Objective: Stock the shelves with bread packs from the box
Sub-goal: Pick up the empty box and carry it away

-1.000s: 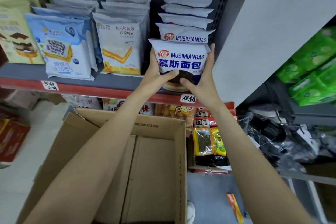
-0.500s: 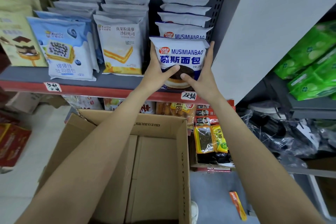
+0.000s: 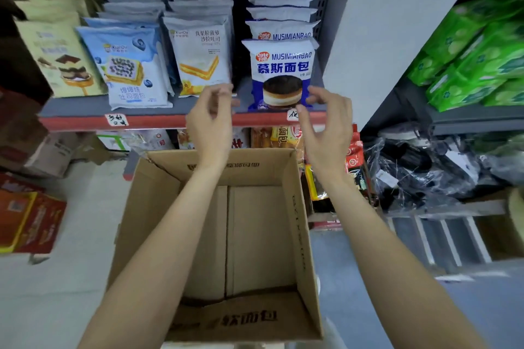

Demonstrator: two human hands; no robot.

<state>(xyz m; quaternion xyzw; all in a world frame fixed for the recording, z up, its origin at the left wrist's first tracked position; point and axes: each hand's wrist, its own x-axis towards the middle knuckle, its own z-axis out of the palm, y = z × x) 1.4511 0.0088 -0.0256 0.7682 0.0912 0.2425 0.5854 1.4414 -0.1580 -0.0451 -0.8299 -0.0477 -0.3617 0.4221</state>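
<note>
1. Hands: the left hand (image 3: 210, 121) hangs in front of the shelf (image 3: 85, 110) edge, fingers loosely curled, holding nothing.
2. Right hand (image 3: 326, 122) is just beside the front bread pack (image 3: 280, 73), fingers relaxed and spread; its fingertips lie at the pack's lower right corner, and I cannot tell whether they touch it.
3. Bread pack stands upright at the shelf's front, at the head of a row of like packs.
4. Box (image 3: 158, 207) sits below the hands, flaps open, with only bare cardboard showing inside.
</note>
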